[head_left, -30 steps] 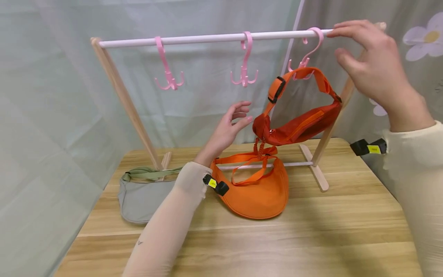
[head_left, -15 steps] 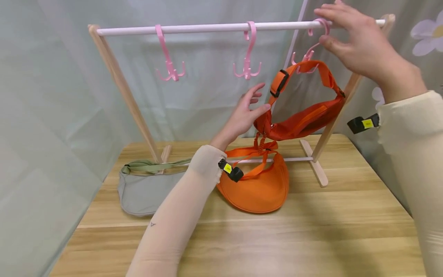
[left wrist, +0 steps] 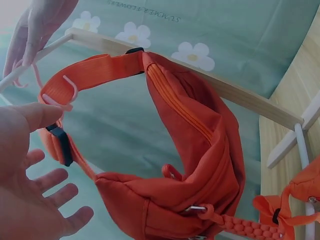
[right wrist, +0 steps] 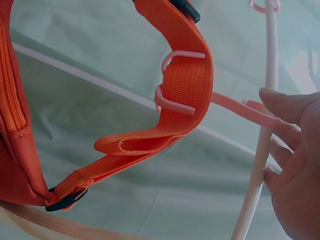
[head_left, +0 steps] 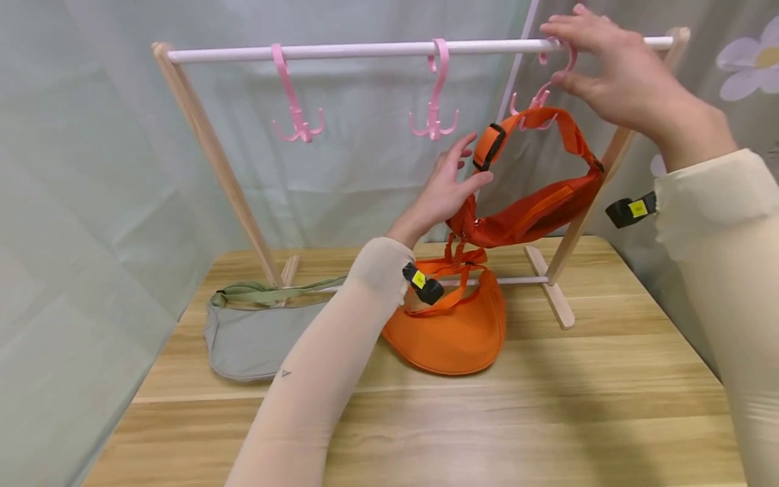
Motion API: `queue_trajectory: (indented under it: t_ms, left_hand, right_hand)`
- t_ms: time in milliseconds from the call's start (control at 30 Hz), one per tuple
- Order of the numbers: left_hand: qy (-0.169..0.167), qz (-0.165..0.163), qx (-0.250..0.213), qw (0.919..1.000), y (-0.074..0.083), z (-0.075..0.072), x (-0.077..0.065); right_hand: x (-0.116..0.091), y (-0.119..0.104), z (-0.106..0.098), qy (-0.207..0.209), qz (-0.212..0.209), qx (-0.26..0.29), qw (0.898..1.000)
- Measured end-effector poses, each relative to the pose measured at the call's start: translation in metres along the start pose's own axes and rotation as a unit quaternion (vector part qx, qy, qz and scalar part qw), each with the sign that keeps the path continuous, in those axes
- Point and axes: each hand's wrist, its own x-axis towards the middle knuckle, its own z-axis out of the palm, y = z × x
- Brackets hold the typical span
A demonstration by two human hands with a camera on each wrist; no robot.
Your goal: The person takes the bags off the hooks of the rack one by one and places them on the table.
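A red-orange sling bag [head_left: 529, 216] hangs by its orange strap [head_left: 548, 118] from the rightmost pink hook [right wrist: 240, 110] on the rack's white bar. My left hand [head_left: 447, 189] is just left of this bag, thumb and fingers spread beside the strap's black buckle [left wrist: 61, 145]; it grips nothing. At the bar my right hand [head_left: 627, 74] reaches around the top of that hook, fingers over the bar and thumb below, with a gap between them. In the right wrist view, its fingers touch the hook and bar.
Two more pink hooks, one in the middle [head_left: 435, 95] and one at left [head_left: 294, 101], hang bare on the white bar [head_left: 365, 50]. On the wooden table [head_left: 487, 433] lie a grey bag [head_left: 255, 345] and an orange bag [head_left: 450, 345]. Wooden rack legs [head_left: 209, 149] stand either side.
My left hand has risen and moved right, up beside the hanging bag's buckle. The right hand has shifted left along the bar onto the right hook. The bags have stayed put.
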Motion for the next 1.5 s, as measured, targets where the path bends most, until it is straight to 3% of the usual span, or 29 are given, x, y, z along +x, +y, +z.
queue_trajectory:
  t_ms: [267,433,633,867,1200,1500]
  left_hand:
    - [0.001,-0.01,-0.058,0.9982,0.002,0.012,0.007]
    - [0.014,-0.013,-0.049,0.9986,0.002,0.016,0.006]
    - [0.027,0.004,-0.063,0.9977,0.002,0.016,0.003]
    - [0.055,-0.003,-0.091,0.9943,0.011,0.014,0.003]
    - [0.085,0.061,-0.16,0.9815,0.038,0.009,0.004]
    - [0.061,0.108,-0.234,0.9644,0.061,-0.006,-0.005]
  right_hand:
    - [0.005,-0.002,0.008,0.011,0.005,-0.015,1.0]
    - [0.006,-0.003,0.011,0.013,0.004,-0.041,0.999]
    - [0.007,-0.005,0.013,0.004,0.002,-0.067,0.998]
    - [0.01,-0.005,0.013,0.009,0.009,-0.072,0.997]
    - [0.013,-0.008,0.014,0.006,0.011,-0.076,0.997]
    - [0.014,-0.013,0.015,0.005,0.03,-0.065,0.997]
